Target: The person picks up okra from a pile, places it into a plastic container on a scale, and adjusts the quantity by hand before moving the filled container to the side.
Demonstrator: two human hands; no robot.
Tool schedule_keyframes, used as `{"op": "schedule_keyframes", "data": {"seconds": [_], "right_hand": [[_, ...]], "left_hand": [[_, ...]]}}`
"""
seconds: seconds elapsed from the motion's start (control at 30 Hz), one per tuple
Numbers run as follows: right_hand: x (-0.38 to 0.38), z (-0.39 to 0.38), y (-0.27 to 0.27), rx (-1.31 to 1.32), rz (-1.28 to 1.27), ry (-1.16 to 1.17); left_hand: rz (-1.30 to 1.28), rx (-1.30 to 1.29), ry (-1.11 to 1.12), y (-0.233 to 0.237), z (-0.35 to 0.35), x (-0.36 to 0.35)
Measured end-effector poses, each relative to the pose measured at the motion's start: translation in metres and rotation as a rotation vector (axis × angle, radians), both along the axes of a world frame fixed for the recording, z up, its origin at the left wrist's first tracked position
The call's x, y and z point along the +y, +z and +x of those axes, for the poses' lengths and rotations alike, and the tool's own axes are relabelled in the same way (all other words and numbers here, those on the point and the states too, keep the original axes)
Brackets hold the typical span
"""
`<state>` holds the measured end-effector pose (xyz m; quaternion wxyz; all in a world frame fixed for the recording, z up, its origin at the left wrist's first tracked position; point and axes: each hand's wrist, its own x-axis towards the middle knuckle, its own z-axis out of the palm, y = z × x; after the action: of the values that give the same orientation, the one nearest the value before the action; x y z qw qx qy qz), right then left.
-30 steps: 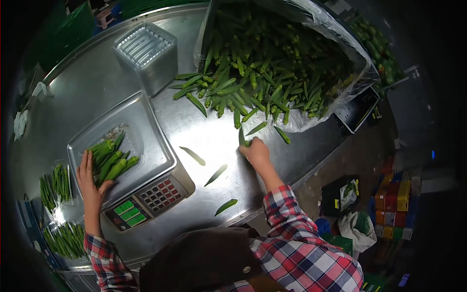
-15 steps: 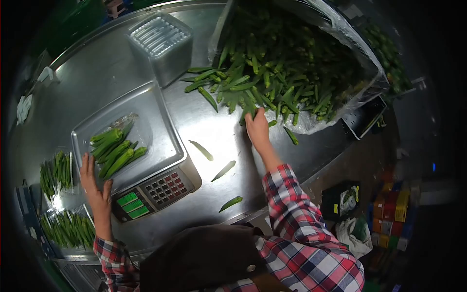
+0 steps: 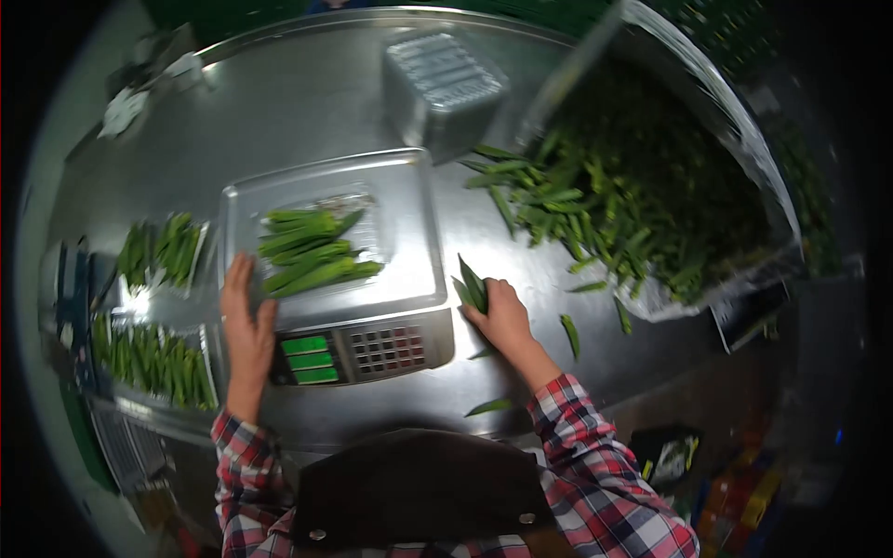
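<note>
Okra pods (image 3: 474,288), slim and green, are being pinched by fingers of the right hand (image 3: 507,321) just right of the silver metal scale (image 3: 417,232). Left hand (image 3: 247,335), thumb spread from fingers, is lying at its near-left corner, perhaps steadying it.

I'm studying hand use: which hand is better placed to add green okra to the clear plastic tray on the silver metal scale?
Probably the right hand: it holds slender green okra pods right of the silver metal scale pan, while the left hand, at the pan's left edge, holds none.
</note>
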<state>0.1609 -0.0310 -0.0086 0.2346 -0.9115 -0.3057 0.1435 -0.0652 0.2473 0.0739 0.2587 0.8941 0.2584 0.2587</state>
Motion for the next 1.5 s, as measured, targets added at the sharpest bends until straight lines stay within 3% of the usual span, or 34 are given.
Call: {"op": "schedule_keyframes", "data": {"seconds": [0.07, 0.17, 0.23, 0.27, 0.33, 0.5, 0.7, 0.93, 1.03, 1.1, 1.3, 1.4, 1.5], "right_hand": [[0.004, -0.008, -0.001, -0.069, 0.018, 0.066], [-0.003, 0.000, -0.010, 0.009, 0.028, -0.113], [-0.009, 0.016, -0.002, 0.109, 0.071, -0.358], [-0.012, 0.026, 0.004, 0.100, 0.186, -0.385], [0.005, 0.036, 0.037, 0.109, 0.507, -0.267], [0.122, 0.043, 0.127, -0.008, 0.281, 0.378], [0.224, 0.041, 0.116, -0.034, 0.059, 0.879], [0.196, 0.065, 0.126, 0.117, 0.372, 0.506], [0.164, 0.077, 0.121, -0.108, 0.294, 0.548], [0.149, 0.078, 0.124, -0.109, 0.251, 0.575], [0.146, 0.063, 0.119, 0.139, 0.352, 0.394], [0.165, 0.051, 0.128, 0.041, 0.294, 0.443], [0.198, 0.033, 0.126, -0.145, 0.343, 0.647]], "left_hand": [[0.001, -0.031, 0.012, 0.009, 0.000, -0.003], [-0.038, -0.064, 0.047, 0.013, -0.008, 0.000], [-0.090, -0.115, 0.070, 0.011, -0.016, 0.002], [-0.119, -0.142, 0.082, 0.008, -0.021, 0.003], [-0.178, -0.186, 0.118, -0.001, -0.028, 0.004], [-0.267, -0.256, 0.151, -0.013, -0.039, 0.000], [-0.272, -0.326, 0.223, -0.006, -0.065, -0.003], [-0.310, -0.345, 0.463, -0.020, -0.110, 0.003], [-0.348, -0.360, 0.502, -0.024, -0.112, 0.000], [-0.387, -0.370, 0.514, -0.026, -0.109, -0.002], [-0.395, -0.418, 0.466, -0.020, -0.098, -0.007], [-0.388, -0.432, 0.463, -0.021, -0.102, -0.010], [-0.415, -0.461, 0.486, -0.024, -0.107, -0.011]]}}
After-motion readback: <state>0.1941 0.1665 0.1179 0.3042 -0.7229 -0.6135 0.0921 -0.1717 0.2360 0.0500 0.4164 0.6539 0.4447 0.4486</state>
